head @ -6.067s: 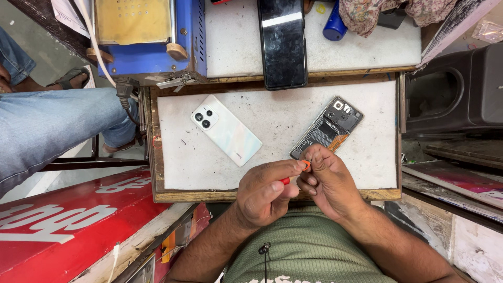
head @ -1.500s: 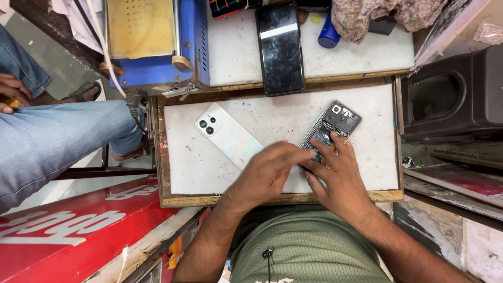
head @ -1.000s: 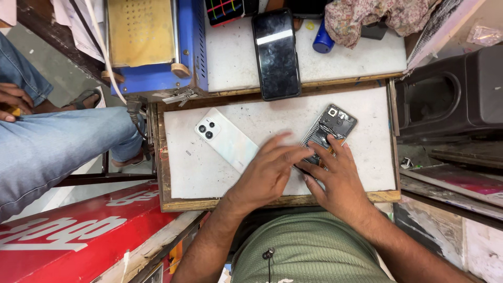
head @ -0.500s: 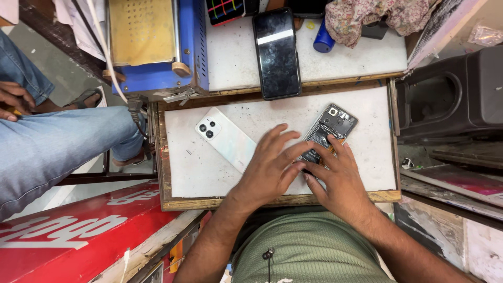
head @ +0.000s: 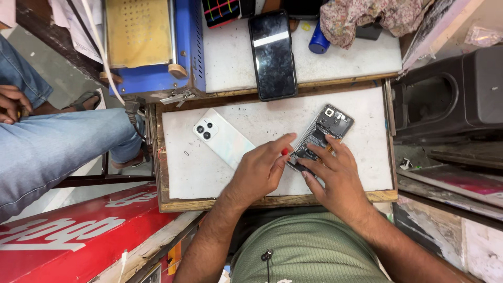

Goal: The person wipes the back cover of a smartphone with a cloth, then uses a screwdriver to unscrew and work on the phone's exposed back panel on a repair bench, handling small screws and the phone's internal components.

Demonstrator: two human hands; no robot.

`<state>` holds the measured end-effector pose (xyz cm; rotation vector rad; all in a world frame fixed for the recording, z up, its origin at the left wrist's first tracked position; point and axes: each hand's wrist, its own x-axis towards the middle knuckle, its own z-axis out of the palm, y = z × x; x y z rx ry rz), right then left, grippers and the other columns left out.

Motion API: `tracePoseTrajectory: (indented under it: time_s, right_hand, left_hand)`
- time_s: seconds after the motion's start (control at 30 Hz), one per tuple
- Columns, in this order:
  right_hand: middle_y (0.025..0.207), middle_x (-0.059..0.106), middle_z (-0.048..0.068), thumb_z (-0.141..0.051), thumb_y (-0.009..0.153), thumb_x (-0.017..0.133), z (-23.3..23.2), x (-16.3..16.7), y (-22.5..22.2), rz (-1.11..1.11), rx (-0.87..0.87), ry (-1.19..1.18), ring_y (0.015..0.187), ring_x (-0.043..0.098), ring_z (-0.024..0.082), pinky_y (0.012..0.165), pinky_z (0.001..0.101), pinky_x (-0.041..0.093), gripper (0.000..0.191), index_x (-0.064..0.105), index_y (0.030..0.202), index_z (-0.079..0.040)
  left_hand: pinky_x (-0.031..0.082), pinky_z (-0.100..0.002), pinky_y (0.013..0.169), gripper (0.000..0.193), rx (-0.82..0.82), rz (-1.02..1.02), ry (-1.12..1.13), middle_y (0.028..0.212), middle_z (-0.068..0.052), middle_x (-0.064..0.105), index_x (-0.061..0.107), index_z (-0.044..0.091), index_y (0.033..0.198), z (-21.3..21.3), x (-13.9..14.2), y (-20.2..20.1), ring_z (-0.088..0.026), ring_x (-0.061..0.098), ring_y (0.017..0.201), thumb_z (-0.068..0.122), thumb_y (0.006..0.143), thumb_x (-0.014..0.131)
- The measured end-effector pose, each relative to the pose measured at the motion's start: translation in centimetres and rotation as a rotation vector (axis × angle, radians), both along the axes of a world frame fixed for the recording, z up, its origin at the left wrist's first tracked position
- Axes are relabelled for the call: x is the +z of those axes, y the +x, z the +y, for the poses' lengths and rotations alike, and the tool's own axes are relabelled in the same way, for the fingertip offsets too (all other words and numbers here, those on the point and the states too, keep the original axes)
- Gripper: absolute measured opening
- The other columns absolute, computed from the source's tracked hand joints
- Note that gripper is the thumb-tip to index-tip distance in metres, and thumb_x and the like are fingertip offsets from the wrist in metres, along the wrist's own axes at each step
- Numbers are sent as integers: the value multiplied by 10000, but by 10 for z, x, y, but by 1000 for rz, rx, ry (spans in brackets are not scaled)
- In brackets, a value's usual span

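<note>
A: Head view, centre of the frame. Left hand (head: 260,170) curled around a small red-handled screwdriver (head: 285,152), index finger stretched along it, tip aimed at the opened phone (head: 320,135).

B: And to the right of it?

A: Right hand (head: 331,173) spread fairly wide, fingertips pressing down on the lower end of that opened phone, pinning it flat. Gripping nothing, only pressing. Phone lying tilted, camera end toward the upper right, bare internals facing up.

B: Resting on what?

A: On a scuffed white work board (head: 361,157) with a wooden frame, middle of the frame. Just left of the left hand, a white phone back cover (head: 220,137) with three camera rings, also tilted, its lower end tucked under the left hand's knuckles. Near the board's left edge, a tiny loose screw (head: 186,153), well apart from both hands.

B: Higher up?

A: Upper centre, a black phone (head: 272,55) lying screen up, overhanging the edge of a white shelf (head: 230,68). Upper left, a blue machine with a yellowish top plate (head: 144,44). Upper right, a crumpled floral cloth (head: 367,15) beside a blue bottle cap (head: 318,43).

B: Along the edges?

A: Left side, another person's leg in blue jeans (head: 57,152), with that person's hand (head: 11,104) at the far left edge. Lower left, a red panel (head: 78,230). Bottom centre, a green ribbed shirt (head: 309,251).
</note>
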<state>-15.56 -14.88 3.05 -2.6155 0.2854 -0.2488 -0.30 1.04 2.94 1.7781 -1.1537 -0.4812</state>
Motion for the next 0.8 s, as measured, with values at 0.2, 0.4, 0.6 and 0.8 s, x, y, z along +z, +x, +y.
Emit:
tracePoseTrajectory:
  time_s: [0.2, 0.4, 0.6, 0.8]
  right_hand:
    - [1255, 714, 51, -153, 824, 809, 7, 5, 2, -158, -83, 141, 1396, 502, 332, 1147, 466, 403, 346, 746, 1164, -139]
    - [1163, 748, 49, -129, 832, 822, 5, 7, 9, -236, -72, 237, 1330, 582, 287, 1111, 411, 485, 292, 737, 1110, -100]
    - [1112, 768, 36, -132, 845, 814, 7, 6, 8, -202, -64, 284, 1272, 627, 258, 1069, 388, 517, 232, 755, 1068, -110]
    - [1038, 774, 31, -136, 831, 825, 2, 5, 9, -179, -27, 264, 1203, 664, 249, 1030, 385, 543, 205, 753, 1020, -101]
  left_hand:
    - [647, -350, 952, 505, 132, 227, -297, 1163, -167, 725, 360, 67, 1515, 2, -7, -14, -213, 756, 1073, -3, 1074, 596]
    - [656, -337, 927, 579, 189, 179, -358, 1107, -142, 731, 357, 80, 1512, 2, -7, -21, -199, 763, 1018, -8, 1039, 677]
    - [678, -326, 883, 590, 174, 20, -317, 1077, -124, 718, 390, 84, 1487, -1, -6, -23, -201, 770, 1001, 21, 1010, 730]
    - [642, -328, 771, 601, 152, -192, -304, 1044, -112, 693, 425, 120, 1460, 0, 6, -21, -217, 748, 918, 63, 983, 787]
